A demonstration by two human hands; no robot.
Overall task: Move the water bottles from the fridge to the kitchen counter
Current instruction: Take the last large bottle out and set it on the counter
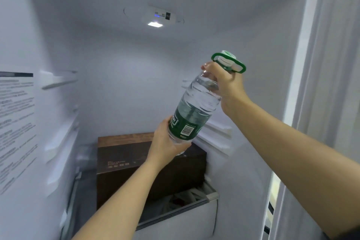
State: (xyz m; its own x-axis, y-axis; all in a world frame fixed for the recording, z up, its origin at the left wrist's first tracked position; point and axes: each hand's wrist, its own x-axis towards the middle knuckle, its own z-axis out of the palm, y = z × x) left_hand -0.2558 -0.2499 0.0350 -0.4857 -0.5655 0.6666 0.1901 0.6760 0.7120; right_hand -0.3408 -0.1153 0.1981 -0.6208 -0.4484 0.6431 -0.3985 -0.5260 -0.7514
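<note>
A large clear water bottle (196,109) with a dark green label, a white cap and a green carry ring hangs tilted in the air inside the open fridge, its cap up and to the right. My right hand (227,82) grips its neck and shoulder just under the ring. My left hand (168,142) cups and holds the bottle's base from below. Both arms reach in from the lower edge of the view.
A brown cardboard box (124,158) sits on the fridge's lower shelf, under the bottle. A drawer (187,210) with a glass-edged lid lies in front of it. White shelf rails line both side walls. The fridge lamp (155,24) glows overhead. The door frame (303,84) runs down the right.
</note>
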